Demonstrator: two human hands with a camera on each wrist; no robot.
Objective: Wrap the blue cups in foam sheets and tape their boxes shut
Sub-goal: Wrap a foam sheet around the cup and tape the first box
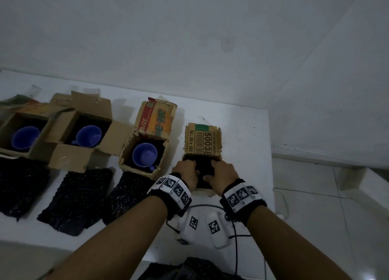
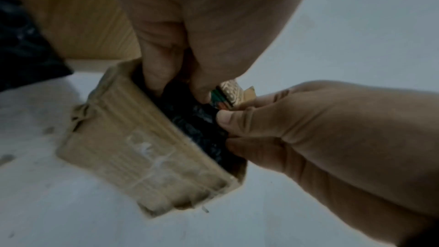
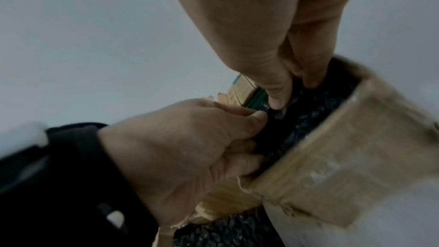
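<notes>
At the right of the white table (image 1: 242, 132) stands a small cardboard box (image 1: 202, 141) with its barcode flap tilted back. Both hands are in its mouth. My left hand (image 1: 189, 170) and right hand (image 1: 216, 172) grip a black foam bundle (image 1: 203, 178) that sits partly inside the box; whatever it wraps is hidden. In the left wrist view my left fingers (image 2: 164, 74) curl onto the foam bundle (image 2: 190, 117) against the box wall (image 2: 133, 147). The right wrist view shows my right fingers (image 3: 277, 89) pinching the foam bundle (image 3: 308, 115) beside the box wall (image 3: 332, 166).
Three open boxes to the left each hold a bare blue cup (image 1: 25, 136) (image 1: 88, 135) (image 1: 144, 155). Black foam sheets (image 1: 19, 187) (image 1: 77, 197) (image 1: 128, 197) lie flat in front of them. Two white marker-tagged devices (image 1: 202, 227) with a cable lie near the front edge. The table ends just right of the box.
</notes>
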